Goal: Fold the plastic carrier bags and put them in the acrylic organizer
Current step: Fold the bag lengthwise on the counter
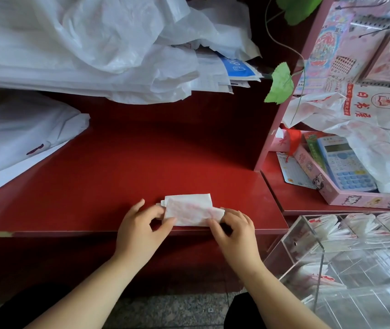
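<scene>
The folded bag (189,207) lies on the red desk (141,162) directly between the two hands, with its long axis running left to right and one end at each set of fingers. The left hand (139,229) pinches the left end between the thumb and curled fingers (157,210). The right hand (235,231) grips the right end, its fingers curled over the corner. Both are closed on the plastic. The packet sits just beyond the fingertips, near the desk's front edge, with one layer lapped at a slant, so I judge there is one last fold or tuck to make.

The acrylic organizer (291,238) stands to the right of the right fingers and lower, past the desk's edge, so the right hand is nearer for the carry. Some of its compartments already hold folded bags; I cannot tell which slot is free. Bare desk stretches beyond and to the left of the fingers, and the heap of loose white bags (82,43) lies well beyond them. The route to the organizer crosses the desk's near right corner, and I see nothing in its way
</scene>
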The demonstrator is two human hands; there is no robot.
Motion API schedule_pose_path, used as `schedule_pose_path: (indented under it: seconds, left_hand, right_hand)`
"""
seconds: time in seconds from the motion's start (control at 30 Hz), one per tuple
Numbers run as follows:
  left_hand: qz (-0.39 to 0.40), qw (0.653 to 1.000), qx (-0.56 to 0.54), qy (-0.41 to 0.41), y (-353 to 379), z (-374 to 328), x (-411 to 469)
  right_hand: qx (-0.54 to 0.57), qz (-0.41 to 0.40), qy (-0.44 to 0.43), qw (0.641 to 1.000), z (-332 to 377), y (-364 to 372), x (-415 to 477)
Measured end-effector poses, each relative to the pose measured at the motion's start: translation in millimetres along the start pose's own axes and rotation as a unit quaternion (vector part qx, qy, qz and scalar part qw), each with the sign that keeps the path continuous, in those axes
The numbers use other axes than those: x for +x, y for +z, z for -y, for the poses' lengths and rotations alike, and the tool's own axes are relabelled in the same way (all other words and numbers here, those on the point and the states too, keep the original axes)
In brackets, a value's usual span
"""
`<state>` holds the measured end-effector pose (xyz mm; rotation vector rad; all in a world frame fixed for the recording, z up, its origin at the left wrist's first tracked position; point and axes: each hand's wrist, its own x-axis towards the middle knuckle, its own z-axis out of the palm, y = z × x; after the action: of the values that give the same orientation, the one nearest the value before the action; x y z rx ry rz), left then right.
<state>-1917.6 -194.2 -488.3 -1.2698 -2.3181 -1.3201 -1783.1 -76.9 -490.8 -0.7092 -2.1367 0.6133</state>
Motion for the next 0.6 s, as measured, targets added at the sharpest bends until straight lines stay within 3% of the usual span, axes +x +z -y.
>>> schedule_pose_path:
  seconds: [0.07,0.17,0.43,0.5,0.6]
  left_hand:
    - [0.007,0.995,-0.021,-0.099,1,-9,2]
    - [0.01,0.989,-0.011,-0.148,5,-15,1]
    - [0.028,0.996,0.024,-0.075,8,-13,0]
    - [0.035,0.993,0.11,0.002,12,-10,1]
    - [0.075,0.962,0.238,0.108,16,-5,3]
  right_hand:
    - [0.002,0.002,0.05,0.999,7,5,5]
    - [-0.063,0.04,0.13,0.989,14,9,13]
    - [-0.159,0.054,0.156,0.973,21,17,20]
    - [-0.172,0.066,0.143,0.972,20,16,21]
    - [-0.197,0.067,0.13,0.97,24,20,20]
